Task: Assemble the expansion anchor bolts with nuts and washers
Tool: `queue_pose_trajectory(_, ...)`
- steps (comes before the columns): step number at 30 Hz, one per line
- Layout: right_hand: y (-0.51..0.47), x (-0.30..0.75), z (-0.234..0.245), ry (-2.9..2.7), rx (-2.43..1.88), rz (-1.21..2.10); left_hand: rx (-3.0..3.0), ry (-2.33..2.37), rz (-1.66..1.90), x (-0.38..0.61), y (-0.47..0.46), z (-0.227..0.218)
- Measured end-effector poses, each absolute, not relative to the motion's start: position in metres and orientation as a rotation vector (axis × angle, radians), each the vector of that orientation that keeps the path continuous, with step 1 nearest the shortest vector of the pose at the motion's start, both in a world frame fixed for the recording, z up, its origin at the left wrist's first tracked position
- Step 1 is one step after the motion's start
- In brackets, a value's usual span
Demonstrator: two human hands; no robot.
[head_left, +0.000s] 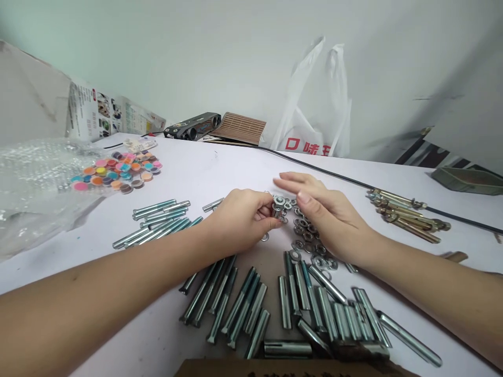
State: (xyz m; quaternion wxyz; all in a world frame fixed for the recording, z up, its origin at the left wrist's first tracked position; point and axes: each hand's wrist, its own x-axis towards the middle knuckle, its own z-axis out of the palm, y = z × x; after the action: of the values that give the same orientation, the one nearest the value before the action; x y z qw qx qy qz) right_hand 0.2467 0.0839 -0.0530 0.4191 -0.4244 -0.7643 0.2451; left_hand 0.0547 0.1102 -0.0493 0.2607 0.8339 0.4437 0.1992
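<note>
My left hand (247,217) grips an expansion bolt (278,205), its nut end turned up between thumb and fingers; most of its length is hidden by the hand. My right hand (330,214) is open, fingers stretched out, just right of the bolt and apart from it. Beneath and beside the right hand lies a heap of nuts and washers (306,233). Nearer to me are loose blue-tinted bolts (238,309) and slotted metal sleeves (330,309). More bolts (161,222) lie in a group beyond my left forearm.
Colourful small discs (118,173) and bubble wrap (31,183) lie at the left. Brass-coloured bolts (408,214) are grouped at the right beside a black cable (330,170). A white plastic bag (314,115) stands against the wall. A cardboard edge (283,368) shows at the bottom.
</note>
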Motion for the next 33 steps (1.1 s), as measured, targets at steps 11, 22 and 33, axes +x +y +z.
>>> queue_pose_trajectory(11,0.082,0.247,-0.055,-1.970,-1.075,0.530,2.165,1.164,0.545,0.054,0.111,-0.049)
queue_pose_trajectory(22,0.075,0.247,-0.053,-2.045,-1.025,0.307,2.167,1.136,0.564,0.053,0.111,-0.049)
queue_pose_trajectory(33,0.076,0.249,-0.054,-2.027,-0.962,0.133,2.089,1.134,0.576,0.053,0.111,-0.052)
